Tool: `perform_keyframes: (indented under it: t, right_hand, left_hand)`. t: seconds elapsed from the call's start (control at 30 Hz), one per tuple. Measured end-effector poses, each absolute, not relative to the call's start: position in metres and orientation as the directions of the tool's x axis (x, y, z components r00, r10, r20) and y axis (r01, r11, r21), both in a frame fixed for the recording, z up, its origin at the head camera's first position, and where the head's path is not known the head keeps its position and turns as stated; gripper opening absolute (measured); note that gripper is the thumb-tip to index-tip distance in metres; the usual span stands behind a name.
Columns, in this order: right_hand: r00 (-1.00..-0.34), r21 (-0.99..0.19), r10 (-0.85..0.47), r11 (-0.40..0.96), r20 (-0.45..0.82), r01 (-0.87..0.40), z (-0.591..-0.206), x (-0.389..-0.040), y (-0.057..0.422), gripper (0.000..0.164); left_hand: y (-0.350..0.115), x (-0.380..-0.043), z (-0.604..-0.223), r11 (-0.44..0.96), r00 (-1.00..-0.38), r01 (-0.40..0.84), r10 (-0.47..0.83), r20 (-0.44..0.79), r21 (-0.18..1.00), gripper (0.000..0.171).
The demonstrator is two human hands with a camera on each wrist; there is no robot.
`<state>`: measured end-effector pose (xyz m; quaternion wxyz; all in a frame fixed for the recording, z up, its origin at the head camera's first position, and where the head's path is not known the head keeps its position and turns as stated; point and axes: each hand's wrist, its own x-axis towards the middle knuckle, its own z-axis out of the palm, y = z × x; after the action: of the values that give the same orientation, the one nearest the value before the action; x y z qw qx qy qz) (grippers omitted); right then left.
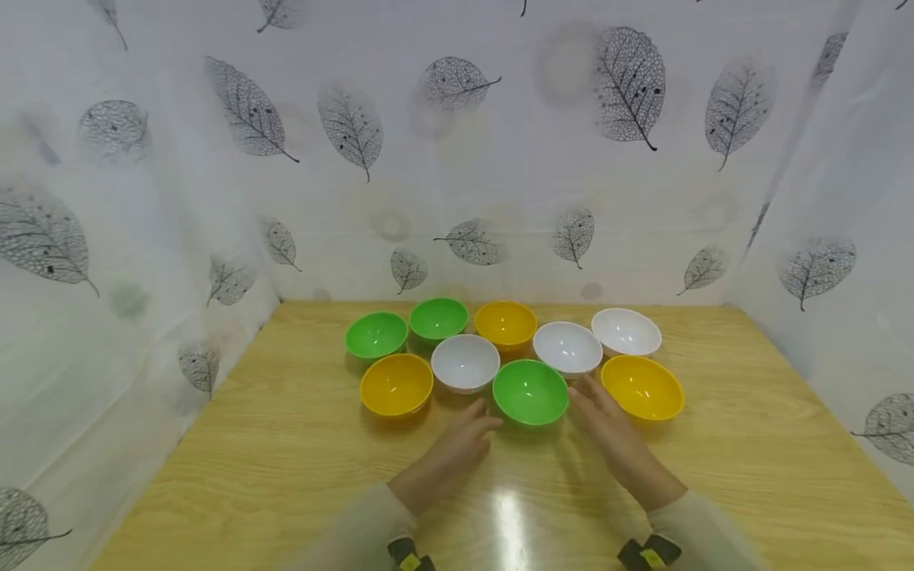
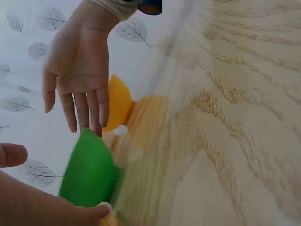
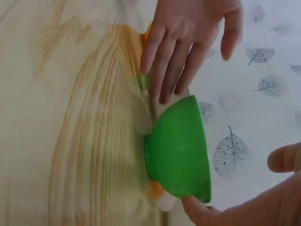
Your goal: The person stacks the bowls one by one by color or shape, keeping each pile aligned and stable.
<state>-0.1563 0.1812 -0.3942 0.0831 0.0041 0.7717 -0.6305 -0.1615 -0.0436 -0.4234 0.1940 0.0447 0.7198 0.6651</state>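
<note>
A green bowl (image 1: 531,393) stands upright at the front of a group of bowls, between my two hands. My left hand (image 1: 457,444) is at its left side, fingers extended and a little apart from the rim in the head view. On the other side, my right hand (image 1: 620,444) reaches with straight fingers close to the rim. In the right wrist view, the fingertips of the right hand (image 3: 254,202) overlap the edge of the green bowl (image 3: 178,150); contact is hard to tell. Neither hand grips anything.
Behind and beside it stand white bowls (image 1: 466,363), (image 1: 568,349), yellow bowls (image 1: 397,386), (image 1: 643,388) and green bowls (image 1: 376,335), (image 1: 439,319), some nearly touching. All are on a wooden table (image 1: 286,476) before a leaf-patterned curtain (image 1: 528,182).
</note>
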Motion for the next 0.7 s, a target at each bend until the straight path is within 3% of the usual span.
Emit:
perform_keyframes:
  t: [0.13,0.37,0.47,0.6,0.7]
  right_hand:
    - [-0.968,-0.980,-0.154,0.032,-0.199,0.197,-0.403,-0.162,0.179,0.058]
    - [-0.951,-0.964,-0.212,-0.091,-0.225,0.248,-0.412,-0.167,0.179,0.056]
    - [-0.947,-0.964,-0.224,-0.080,-0.230,0.253,-0.413,-0.169,0.181,0.057]
    - [-0.952,-0.972,-0.226,-0.060,-0.207,0.226,-0.414,-0.168,0.183,0.062]
    - [-0.961,-0.984,-0.219,-0.024,-0.168,0.178,-0.414,-0.163,0.183,0.064]
  left_hand:
    - [-0.032,-0.168,-0.430,-0.087,-0.889,-0.331,0.363,-0.280,0.940,0.083]
    - [-0.022,-0.176,-0.435,-0.217,-0.885,-0.326,0.412,-0.216,0.920,0.086]
    - [-0.021,-0.177,-0.438,-0.212,-0.888,-0.312,0.410,-0.205,0.926,0.088]
    - [-0.027,-0.175,-0.435,-0.062,-0.885,-0.259,0.416,-0.211,0.964,0.090]
    - [-0.034,-0.173,-0.431,0.070,-0.894,-0.149,0.417,-0.164,0.986,0.090]
